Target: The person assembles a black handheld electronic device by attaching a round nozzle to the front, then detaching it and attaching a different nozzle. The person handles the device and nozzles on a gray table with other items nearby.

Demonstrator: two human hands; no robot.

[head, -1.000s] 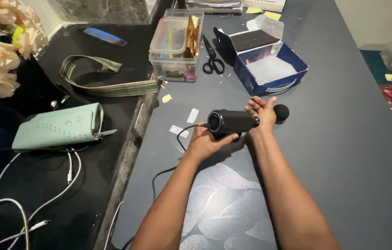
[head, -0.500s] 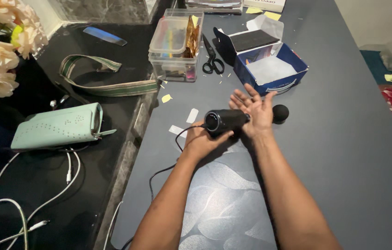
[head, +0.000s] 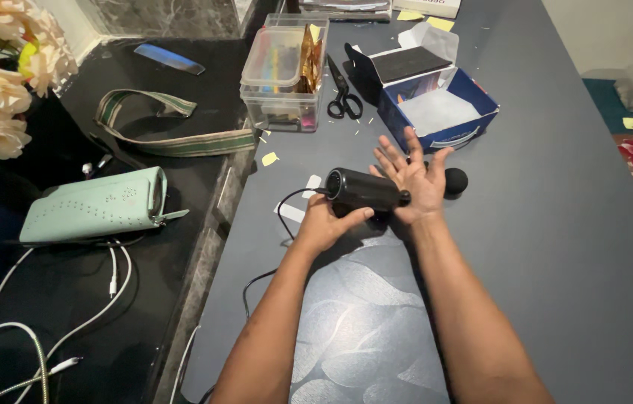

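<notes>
**Holding a black barrel between two hands**

Gripping from below, the left hand (head: pixel 325 223) has its fingers curled around the black device (head: pixel 365 188), a short barrel with a cord (head: pixel 280 213) trailing off its near end; that grasp seems to steady it just above the grey table (head: pixel 556 247). The right hand (head: pixel 417 179) is spread flat, fingers released, its palm pressed against the barrel's far end as if bracing it. A black ball (head: pixel 456 180) sits just beyond that palm.

Farther back stands an open blue box (head: pixel 436 105) with white lining and a dark flap. Left of it lie scissors (head: pixel 343 93) and a clear tub (head: pixel 283 75). A mint pouch (head: pixel 96 206) rests on the dark counter.
</notes>
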